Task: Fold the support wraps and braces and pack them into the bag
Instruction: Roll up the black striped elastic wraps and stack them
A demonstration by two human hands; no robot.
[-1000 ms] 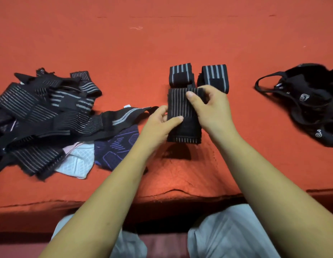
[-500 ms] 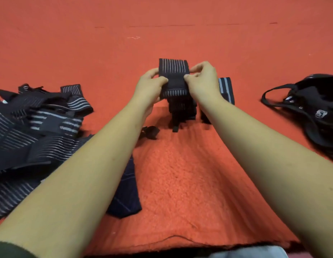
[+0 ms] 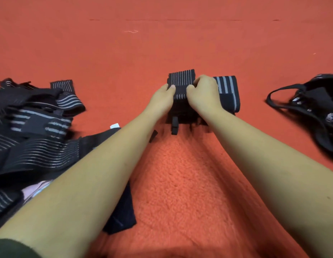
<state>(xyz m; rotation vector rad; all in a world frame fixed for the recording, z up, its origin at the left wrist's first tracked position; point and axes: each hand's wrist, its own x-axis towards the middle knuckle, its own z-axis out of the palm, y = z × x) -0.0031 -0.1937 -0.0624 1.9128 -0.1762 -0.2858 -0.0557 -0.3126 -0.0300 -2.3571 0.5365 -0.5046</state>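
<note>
Both of the person's arms reach out over a red fleece blanket (image 3: 180,183), and the two hands meet on a folded wrap (image 3: 181,80), black with thin white stripes running away from the person. The left hand (image 3: 162,98) grips its left edge, thumb laid across the near face and fingers out of sight behind; the right hand (image 3: 202,94) grips the right edge the same way, knuckles bent and fingers curled over the top. The folded wrap sits on top of a small stack (image 3: 182,113) of other dark folded pieces, from whose near side a short black strap end (image 3: 174,125) hangs onto the blanket. Just beside the stack on the right, partly behind the right hand, lies a broad-striped wrap (image 3: 228,90), folded, black with wide grey bands. Off to the left, well apart from the stack, a loose pile of wraps and braces (image 3: 35,127) spreads in a tangle of black and grey stripes, with a pink cloth (image 3: 34,189) peeping from under it and a navy piece (image 3: 122,216) showing below the left forearm. A small white label (image 3: 115,126) sticks up at the pile's edge. The black bag (image 3: 314,108) lies at the far right, straps looped toward the middle, a pale logo on its side. A dark green sleeve (image 3: 9,248) shows at the bottom left corner.
</note>
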